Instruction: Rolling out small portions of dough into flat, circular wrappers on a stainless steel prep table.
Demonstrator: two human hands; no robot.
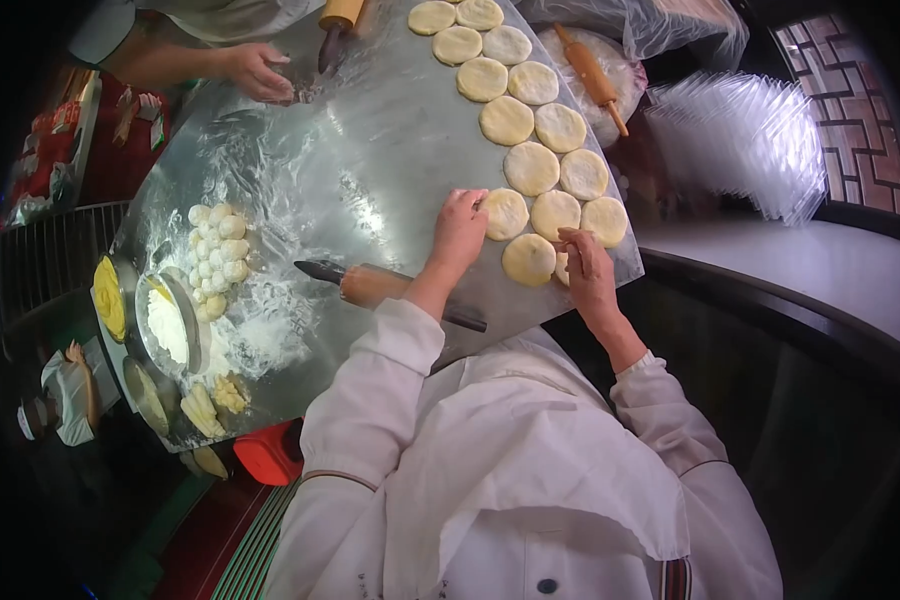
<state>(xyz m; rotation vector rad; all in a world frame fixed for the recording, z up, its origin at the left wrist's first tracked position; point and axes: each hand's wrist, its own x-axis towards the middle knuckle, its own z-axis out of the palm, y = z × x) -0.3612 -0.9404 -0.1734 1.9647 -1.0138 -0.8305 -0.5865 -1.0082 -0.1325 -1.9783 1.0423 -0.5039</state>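
Flat round dough discs (531,169) lie in rows along the right side of a floured metal worktable (292,176). My left hand (461,229) has its fingertips at the left edge of one dough disc (508,214). My right hand (591,274) is over the near end of the rows, partly covering another dough disc (562,268); its fingertips come close to the discs above. Whether either hand grips dough is hidden by the fingers. Beneath my left forearm lies a thick wooden rolling pin (375,286) with dark handles.
Small dough balls (217,251) cluster at left, beside a bowl of flour (166,326) and dough lumps (202,411). Across the table is another person's hand (259,73), near a second rolling pin (342,12). A thinner rolling pin (591,73) rests beyond the right edge, near stacked clear plastic (742,142).
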